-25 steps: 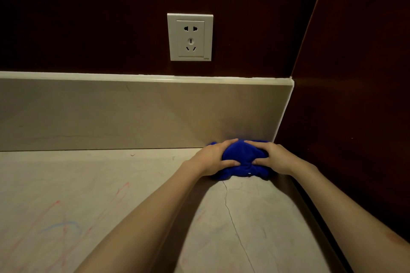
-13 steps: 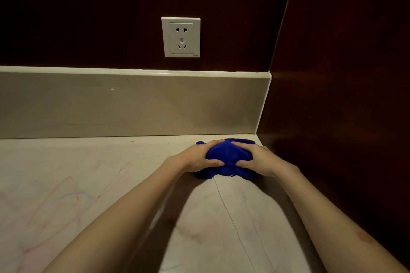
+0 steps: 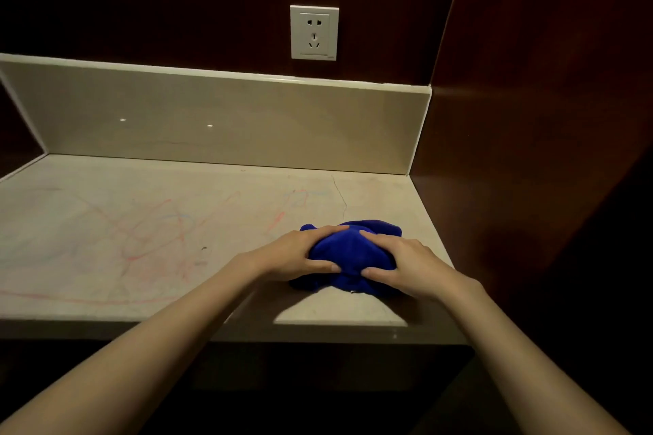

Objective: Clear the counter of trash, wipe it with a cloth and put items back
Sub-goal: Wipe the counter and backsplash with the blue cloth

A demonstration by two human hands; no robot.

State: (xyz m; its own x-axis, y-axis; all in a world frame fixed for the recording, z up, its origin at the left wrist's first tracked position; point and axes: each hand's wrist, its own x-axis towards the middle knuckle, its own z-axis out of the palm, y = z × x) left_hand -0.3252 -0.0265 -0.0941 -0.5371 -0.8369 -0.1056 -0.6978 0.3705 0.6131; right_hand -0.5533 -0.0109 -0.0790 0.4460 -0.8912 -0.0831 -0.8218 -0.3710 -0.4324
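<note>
1. Since a second ago, the blue cloth (image 3: 353,254) and both hands have come away from the back corner toward the counter's (image 3: 176,222) front edge.
2. The bunched cloth lies on the counter near its right end, between the two hands.
3. The left hand (image 3: 300,254) grips the cloth's left side, fingers over the top and thumb at the front.
4. The right hand (image 3: 403,263) grips its right side likewise.
5. Red and blue scribbles (image 3: 148,233) mark the counter to the left.
6. A white wall socket (image 3: 314,32) sits above the backsplash (image 3: 212,120).
</note>
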